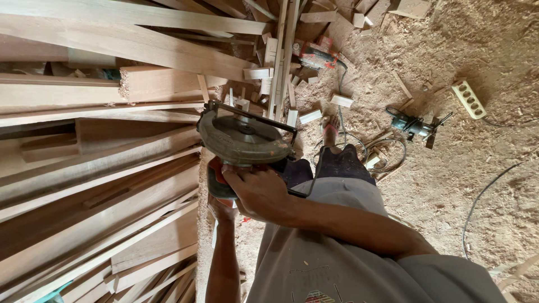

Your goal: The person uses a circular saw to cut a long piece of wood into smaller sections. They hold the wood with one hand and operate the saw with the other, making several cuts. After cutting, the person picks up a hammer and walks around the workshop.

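A grey-green circular saw (241, 140) with a round blade guard rests at the edge of a stack of long wooden planks (101, 185). My right hand (259, 192) grips the saw's handle from above, the forearm reaching in from the right. My left hand (220, 209) holds the rear of the saw, by its red part, from below, and is partly hidden under the right hand. The saw's black cord (312, 179) runs across my dark shorts. The blade itself is hidden by the guard.
Planks and offcuts (264, 73) pile up at left and top. The sawdust-covered floor (449, 185) holds a white power strip (469, 100), a small power tool (414, 125), a red tool (317, 54), coiled cables (382, 151) and my foot (332, 130).
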